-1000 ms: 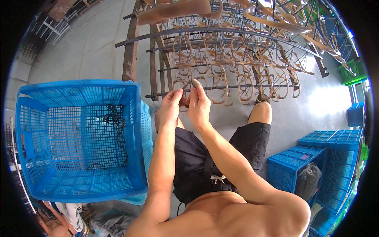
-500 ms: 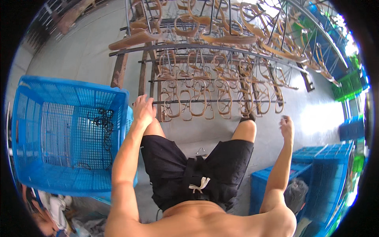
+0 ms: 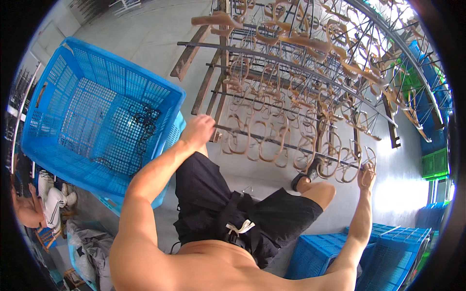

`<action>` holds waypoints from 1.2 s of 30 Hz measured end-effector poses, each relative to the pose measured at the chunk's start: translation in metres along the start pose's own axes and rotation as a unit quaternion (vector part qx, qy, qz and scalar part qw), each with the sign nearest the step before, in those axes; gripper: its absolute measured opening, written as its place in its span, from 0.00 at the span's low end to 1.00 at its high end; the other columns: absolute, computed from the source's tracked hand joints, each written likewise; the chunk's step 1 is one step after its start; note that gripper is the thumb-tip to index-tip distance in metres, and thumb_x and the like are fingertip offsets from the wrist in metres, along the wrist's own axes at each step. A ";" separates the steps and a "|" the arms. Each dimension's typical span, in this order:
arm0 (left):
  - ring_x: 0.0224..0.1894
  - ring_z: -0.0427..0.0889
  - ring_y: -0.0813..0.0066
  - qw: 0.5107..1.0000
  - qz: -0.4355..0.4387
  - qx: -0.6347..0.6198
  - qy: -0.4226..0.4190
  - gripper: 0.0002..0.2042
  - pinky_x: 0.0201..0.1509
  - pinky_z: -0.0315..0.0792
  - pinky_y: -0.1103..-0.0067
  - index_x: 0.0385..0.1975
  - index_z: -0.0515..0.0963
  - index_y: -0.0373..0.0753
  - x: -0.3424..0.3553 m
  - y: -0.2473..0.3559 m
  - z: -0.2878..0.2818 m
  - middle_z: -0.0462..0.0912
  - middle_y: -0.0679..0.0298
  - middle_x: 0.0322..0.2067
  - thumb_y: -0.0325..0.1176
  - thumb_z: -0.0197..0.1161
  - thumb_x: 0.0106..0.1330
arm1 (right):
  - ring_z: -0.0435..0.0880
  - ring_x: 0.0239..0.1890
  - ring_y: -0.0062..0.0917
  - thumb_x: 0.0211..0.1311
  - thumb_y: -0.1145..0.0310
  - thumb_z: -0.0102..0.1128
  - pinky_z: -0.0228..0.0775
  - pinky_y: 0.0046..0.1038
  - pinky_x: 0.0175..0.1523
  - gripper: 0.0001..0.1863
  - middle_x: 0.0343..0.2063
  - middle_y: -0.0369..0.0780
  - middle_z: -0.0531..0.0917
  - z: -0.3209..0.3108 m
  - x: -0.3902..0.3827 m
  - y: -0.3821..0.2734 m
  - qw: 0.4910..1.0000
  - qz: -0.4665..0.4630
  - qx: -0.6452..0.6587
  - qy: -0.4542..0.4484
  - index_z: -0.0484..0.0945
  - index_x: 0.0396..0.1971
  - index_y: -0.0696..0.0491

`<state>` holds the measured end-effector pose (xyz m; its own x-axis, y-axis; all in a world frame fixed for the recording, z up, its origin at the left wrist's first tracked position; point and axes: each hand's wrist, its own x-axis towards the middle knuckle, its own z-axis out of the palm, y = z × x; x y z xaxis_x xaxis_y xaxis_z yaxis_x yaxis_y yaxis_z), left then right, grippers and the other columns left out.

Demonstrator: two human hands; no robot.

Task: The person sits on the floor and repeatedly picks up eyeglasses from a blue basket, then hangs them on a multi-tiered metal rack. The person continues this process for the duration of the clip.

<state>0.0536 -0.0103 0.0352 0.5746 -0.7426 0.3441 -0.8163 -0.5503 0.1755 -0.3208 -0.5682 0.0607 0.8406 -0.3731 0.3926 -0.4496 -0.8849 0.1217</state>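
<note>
A dark metal rod [image 3: 286, 143] crosses in front of me, with several brown, glossy looped pieces [image 3: 259, 143] hanging along it. My left hand [image 3: 200, 130] is closed at the rod's left end, beside a wooden upright of the rack. My right hand [image 3: 367, 175] is at the right end, its fingers curled around the rod beside the last brown loop [image 3: 370, 156]. Behind this rod stands a rack [image 3: 291, 63] with more rods, carrying similar brown pieces on thin wires.
A large blue plastic crate [image 3: 121, 167] with dark cords inside stands to my left. Blue crates [image 3: 320, 247] are at my lower right, and a green crate [image 3: 434, 165] stands farther right. Another person [image 3: 34, 206] sits at the far left.
My right hand has come to the rod's right end from beside it. My view has turned, so the rack appears tilted down to the right. My left hand stays at the left end.
</note>
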 end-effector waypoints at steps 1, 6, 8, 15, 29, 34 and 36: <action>0.45 0.75 0.63 0.998 -0.024 -0.025 -0.050 0.07 0.46 0.72 0.71 0.30 0.77 0.38 -0.004 0.006 0.008 0.77 0.62 0.38 0.31 0.62 0.51 | 0.77 0.29 0.39 0.50 0.67 0.59 0.66 0.37 0.41 0.06 0.22 0.42 0.79 -0.010 -0.009 0.004 0.999 -0.028 0.006 0.027 0.77 0.19 0.52; 0.45 0.74 0.60 0.993 -0.057 -0.036 -0.094 0.07 0.46 0.71 0.70 0.32 0.77 0.38 -0.006 0.010 0.038 0.76 0.61 0.38 0.30 0.60 0.54 | 0.76 0.23 0.37 0.49 0.68 0.61 0.66 0.35 0.36 0.11 0.16 0.40 0.78 -0.005 -0.026 -0.001 0.999 0.020 -0.026 -0.036 0.75 0.12 0.54; 0.46 0.73 0.58 0.992 -0.118 -0.050 -0.013 0.08 0.49 0.70 0.69 0.34 0.76 0.37 -0.010 0.008 0.036 0.75 0.60 0.41 0.28 0.59 0.54 | 0.76 0.23 0.36 0.47 0.66 0.61 0.65 0.34 0.37 0.09 0.17 0.40 0.79 0.020 -0.019 -0.015 1.000 0.014 -0.006 -0.023 0.76 0.14 0.53; 0.44 0.73 0.57 0.953 -0.217 0.056 0.205 0.08 0.47 0.69 0.70 0.34 0.73 0.34 -0.047 -0.010 -0.028 0.75 0.55 0.38 0.23 0.58 0.53 | 0.77 0.24 0.32 0.43 0.67 0.57 0.64 0.33 0.35 0.02 0.18 0.36 0.79 0.110 -0.011 -0.073 0.991 -0.035 0.126 -0.033 0.78 0.19 0.46; 0.43 0.75 0.62 0.951 -0.276 0.002 0.142 0.08 0.37 0.77 0.76 0.36 0.72 0.34 -0.050 0.004 -0.024 0.73 0.56 0.41 0.24 0.58 0.56 | 0.75 0.23 0.33 0.44 0.68 0.59 0.61 0.33 0.34 0.04 0.16 0.37 0.76 0.153 -0.033 -0.080 0.984 -0.030 0.164 -0.060 0.74 0.18 0.49; 0.44 0.74 0.62 0.950 -0.274 -0.010 0.148 0.08 0.38 0.77 0.75 0.36 0.73 0.34 -0.045 0.006 -0.021 0.73 0.56 0.41 0.25 0.59 0.56 | 0.76 0.27 0.33 0.40 0.69 0.60 0.62 0.34 0.39 0.06 0.19 0.38 0.77 0.167 -0.033 -0.078 0.982 -0.037 0.167 -0.083 0.74 0.21 0.50; 0.44 0.74 0.61 0.955 -0.248 -0.018 0.161 0.08 0.38 0.77 0.75 0.36 0.74 0.34 -0.042 0.013 -0.022 0.73 0.55 0.41 0.25 0.59 0.56 | 0.76 0.28 0.34 0.39 0.70 0.59 0.63 0.35 0.40 0.05 0.20 0.39 0.77 0.175 -0.037 -0.077 0.986 -0.043 0.146 -0.065 0.74 0.19 0.51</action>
<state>0.0175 0.0222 0.0435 0.8483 -0.2348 0.4746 -0.4526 -0.7869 0.4196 -0.2647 -0.5354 -0.1230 0.9120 -0.3095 0.2692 -0.2855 -0.9502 -0.1251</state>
